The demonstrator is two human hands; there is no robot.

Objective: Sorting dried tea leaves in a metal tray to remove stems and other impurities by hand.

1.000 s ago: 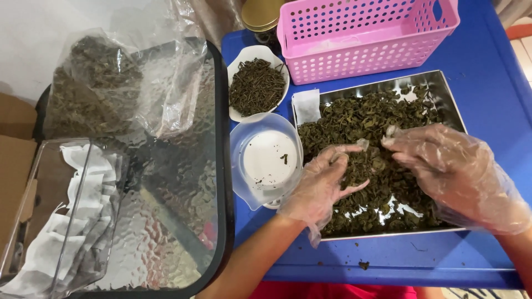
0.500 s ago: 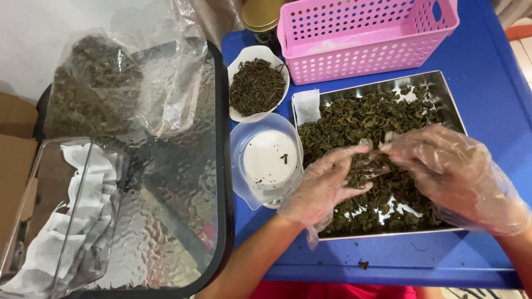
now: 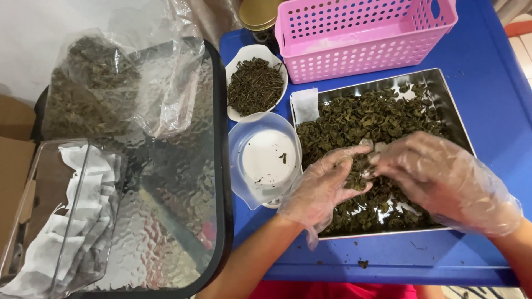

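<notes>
- Head view: both my hands are in thin clear gloves over the steel tray (image 3: 455,105) of dried dark-green leaves (image 3: 366,119).
- My left hand (image 3: 324,185) is cupped with its fingers curled round a small clump of leaves; my right hand (image 3: 438,177) meets it fingertip to fingertip, pinching at the same clump. Whether a small filter bag sits between the fingers I cannot tell.
- Change: a second ago my hands were apart, each over its own patch of leaves; now they have closed together above the tray's middle. I read this as a portion gathered and being worked between the fingers.
- Just left of the tray: a clear plastic bowl on a small white scale (image 3: 269,158), nearly empty, a few crumbs in it.
- Beyond it: a white dish of dark twiggy bits (image 3: 255,86), a pink perforated basket (image 3: 360,36), an empty white filter bag (image 3: 305,105) at the tray's corner.
- Far left: a clear box of white filter bags (image 3: 61,221) and a plastic bag of leaves (image 3: 94,83).
</notes>
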